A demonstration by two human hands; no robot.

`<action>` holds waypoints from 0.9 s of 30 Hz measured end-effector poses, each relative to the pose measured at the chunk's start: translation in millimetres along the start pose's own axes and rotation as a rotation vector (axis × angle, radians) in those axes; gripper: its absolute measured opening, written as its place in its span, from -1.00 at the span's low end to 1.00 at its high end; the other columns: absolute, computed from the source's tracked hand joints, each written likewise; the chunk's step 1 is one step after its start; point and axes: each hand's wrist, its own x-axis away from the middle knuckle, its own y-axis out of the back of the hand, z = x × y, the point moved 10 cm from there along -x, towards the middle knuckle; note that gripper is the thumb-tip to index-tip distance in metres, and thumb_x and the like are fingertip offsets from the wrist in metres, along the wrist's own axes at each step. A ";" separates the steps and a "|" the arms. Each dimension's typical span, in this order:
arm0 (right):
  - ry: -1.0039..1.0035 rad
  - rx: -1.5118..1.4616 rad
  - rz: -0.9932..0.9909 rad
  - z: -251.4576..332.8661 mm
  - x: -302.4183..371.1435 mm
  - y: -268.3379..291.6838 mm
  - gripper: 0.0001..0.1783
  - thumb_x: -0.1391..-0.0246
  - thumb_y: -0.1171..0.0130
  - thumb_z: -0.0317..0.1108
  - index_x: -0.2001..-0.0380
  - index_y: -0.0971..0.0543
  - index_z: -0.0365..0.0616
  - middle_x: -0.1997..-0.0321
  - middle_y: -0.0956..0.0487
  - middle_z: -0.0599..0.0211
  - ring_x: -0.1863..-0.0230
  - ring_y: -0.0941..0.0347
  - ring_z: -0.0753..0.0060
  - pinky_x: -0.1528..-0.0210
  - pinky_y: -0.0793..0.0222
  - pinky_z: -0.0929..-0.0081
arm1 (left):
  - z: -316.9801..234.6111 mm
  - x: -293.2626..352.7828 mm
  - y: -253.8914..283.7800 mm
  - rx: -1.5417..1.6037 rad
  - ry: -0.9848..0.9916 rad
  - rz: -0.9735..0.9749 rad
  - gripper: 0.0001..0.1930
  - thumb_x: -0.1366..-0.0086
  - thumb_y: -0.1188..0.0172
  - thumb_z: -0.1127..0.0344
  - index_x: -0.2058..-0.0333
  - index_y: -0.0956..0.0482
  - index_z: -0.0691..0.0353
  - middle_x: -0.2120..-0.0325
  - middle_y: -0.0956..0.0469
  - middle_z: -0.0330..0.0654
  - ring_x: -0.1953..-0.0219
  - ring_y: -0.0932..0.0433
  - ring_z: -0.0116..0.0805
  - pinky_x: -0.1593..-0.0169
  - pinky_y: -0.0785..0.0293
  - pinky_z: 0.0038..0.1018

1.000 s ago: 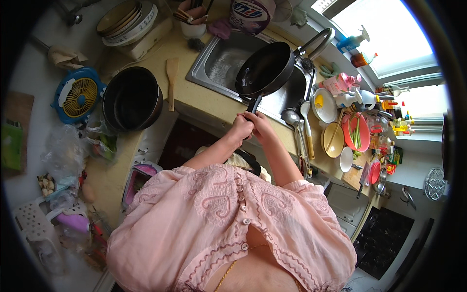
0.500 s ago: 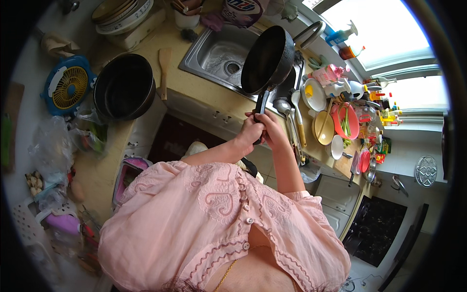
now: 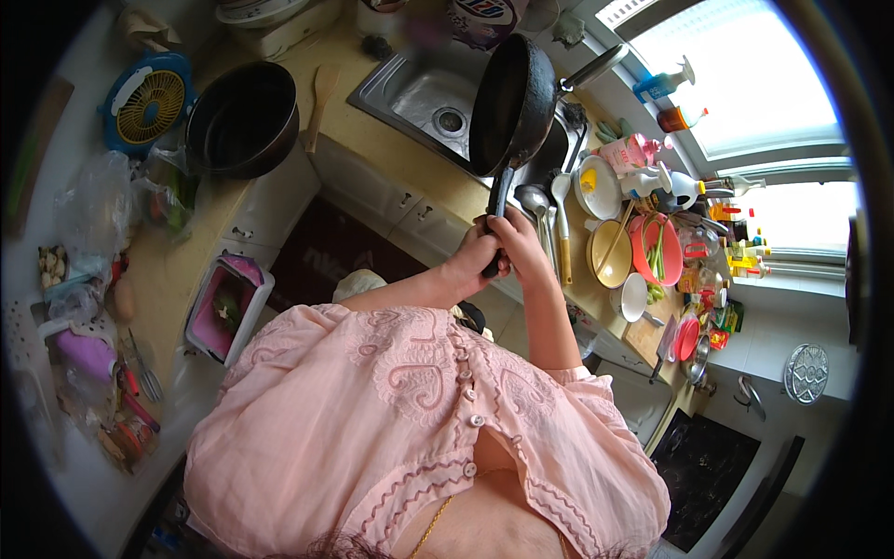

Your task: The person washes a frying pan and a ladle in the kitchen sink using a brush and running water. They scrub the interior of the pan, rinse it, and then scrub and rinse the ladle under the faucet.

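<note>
A deep black frying pan (image 3: pixel 512 107) is held up over the right side of the steel sink (image 3: pixel 401 90), tipped on edge with its dark inside facing left. Both of my hands are wrapped round its black handle (image 3: pixel 499 194). My left hand (image 3: pixel 473 258) closes on the lower end, and my right hand (image 3: pixel 518 244) overlaps it from the right. The pan hides part of the sink and of the faucet (image 3: pixel 596 67). Just right of my hands, a ladle (image 3: pixel 532 199) and a wooden-handled spatula (image 3: pixel 562 224) lie on the counter.
A black pot (image 3: pixel 241 121) and a wooden spatula (image 3: pixel 322 105) stand left of the sink, near a blue fan (image 3: pixel 149 102). Bowls, including a pink one (image 3: pixel 659 256) with green stalks, and several bottles crowd the right counter. A bin (image 3: pixel 228 309) stands below left.
The pan has tipped further onto its edge, so less of its inside shows. Both hands keep their grip on the handle. The whole view has shifted slightly.
</note>
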 end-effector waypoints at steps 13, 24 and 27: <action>0.075 -0.021 0.046 -0.5 2.5 -3.4 -0.69 0.05 0.05 -0.28 0.30 -0.40 -0.32 0.59 -0.44 0.32 0.81 -0.22 0.65 0.82 -0.13 0.68 | 8.8 0.1 5.6 0.102 -0.064 -0.047 -0.96 -0.12 0.08 0.42 0.49 -0.32 0.14 0.75 -0.29 -0.34 0.80 -0.22 -0.57 0.74 -0.12 -0.61; -0.010 -0.271 0.160 -19.9 12.1 -21.4 -0.71 0.03 0.06 -0.39 0.21 -0.42 -0.29 0.63 -0.41 0.38 0.86 -0.19 0.66 0.87 -0.11 0.72 | 20.9 6.4 29.8 -0.060 -0.020 -0.147 -0.94 -0.13 0.11 0.42 0.49 -0.34 0.17 0.75 -0.30 -0.32 0.78 -0.24 -0.55 0.75 -0.14 -0.58; 0.013 -0.304 0.138 -26.6 6.6 -20.6 -0.68 0.01 0.06 -0.38 0.17 -0.39 -0.30 0.66 -0.38 0.40 0.87 -0.19 0.66 0.88 -0.10 0.70 | 19.9 9.3 30.7 -0.084 -0.018 -0.148 -0.94 -0.12 0.11 0.43 0.50 -0.34 0.17 0.76 -0.29 -0.33 0.79 -0.23 -0.56 0.76 -0.12 -0.59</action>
